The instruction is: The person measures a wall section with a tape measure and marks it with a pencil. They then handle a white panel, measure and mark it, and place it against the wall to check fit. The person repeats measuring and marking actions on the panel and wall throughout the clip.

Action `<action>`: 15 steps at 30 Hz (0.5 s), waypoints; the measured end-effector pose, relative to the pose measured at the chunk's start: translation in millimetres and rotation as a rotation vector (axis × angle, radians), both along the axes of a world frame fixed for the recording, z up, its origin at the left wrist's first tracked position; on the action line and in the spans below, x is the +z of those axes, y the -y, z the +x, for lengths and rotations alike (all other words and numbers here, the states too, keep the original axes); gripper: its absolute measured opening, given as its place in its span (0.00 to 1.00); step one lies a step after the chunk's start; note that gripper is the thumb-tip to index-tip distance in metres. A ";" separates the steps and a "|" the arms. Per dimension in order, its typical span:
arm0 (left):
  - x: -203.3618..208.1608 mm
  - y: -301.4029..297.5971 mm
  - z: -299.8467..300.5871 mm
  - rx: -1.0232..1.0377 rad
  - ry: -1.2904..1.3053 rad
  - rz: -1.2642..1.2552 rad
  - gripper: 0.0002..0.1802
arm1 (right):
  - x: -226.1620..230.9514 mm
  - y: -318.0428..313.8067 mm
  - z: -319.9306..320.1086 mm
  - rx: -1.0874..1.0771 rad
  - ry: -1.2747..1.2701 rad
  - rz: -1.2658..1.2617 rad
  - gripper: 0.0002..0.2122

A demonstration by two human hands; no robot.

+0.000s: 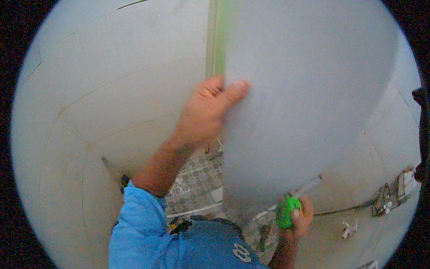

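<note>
A large, smooth pale grey panel (304, 103) stands upright before me. A pale green band (218, 40) runs along the upper part of its left edge. My left hand (208, 107) grips that edge, thumb on the near face; its other fingers are partly hidden. Low at the right, beside the panel's lower part, my right hand (304, 216) is closed around a bright green, blocky hand tool (287, 211). Blur leaves the tool's exact kind unclear. A narrow, whitish strip (309, 184) shows just above it; whether the two are joined cannot be told.
Pale tiled walls (125, 98) surround me closely. Below is a patterned mosaic floor (195, 186). On the right wall are a dark-edged shelf or fitting (394, 195) and a small white fitting (348, 229). A short pipe-like piece (107, 163) juts out at left.
</note>
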State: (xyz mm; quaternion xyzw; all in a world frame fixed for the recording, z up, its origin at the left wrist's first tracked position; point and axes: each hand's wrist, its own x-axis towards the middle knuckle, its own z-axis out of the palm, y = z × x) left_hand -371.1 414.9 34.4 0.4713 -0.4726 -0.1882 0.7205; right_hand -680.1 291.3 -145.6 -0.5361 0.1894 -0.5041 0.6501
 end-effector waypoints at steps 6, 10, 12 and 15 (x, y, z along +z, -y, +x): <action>-80.7 -79.8 -27.2 0.678 0.291 0.405 0.21 | 26.4 39.0 12.5 0.539 -0.079 0.167 0.18; -208.5 -111.6 -75.1 0.972 0.407 0.508 0.28 | -0.2 42.9 -0.3 0.702 -0.118 0.089 0.19; -224.2 -141.2 -45.5 0.839 -0.213 0.148 0.29 | 15.4 3.8 47.6 0.658 -0.100 0.025 0.19; -169.6 -196.6 68.3 0.616 -0.371 -0.065 0.31 | 74.3 -82.1 177.9 0.522 -0.161 -0.310 0.25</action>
